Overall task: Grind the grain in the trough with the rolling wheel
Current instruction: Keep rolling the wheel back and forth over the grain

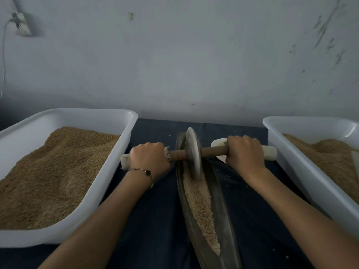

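Observation:
A long narrow metal trough (221, 210) runs away from me down the middle of a dark blue cloth. Tan grain (198, 200) lies along its groove. A grey metal rolling wheel (193, 152) stands on edge in the far part of the trough, on a wooden axle (213, 150) with pale wrapped ends. My left hand (148, 159) grips the axle's left end, and my right hand (245, 152) grips the right end. The wheel's lower rim is sunk in the grain.
A large white tub (108, 175) heaped with tan grain stands on the left. A second white tub (303, 167) with grain stands on the right. A white scoop (218, 142) lies behind the axle. A grey wall rises close behind.

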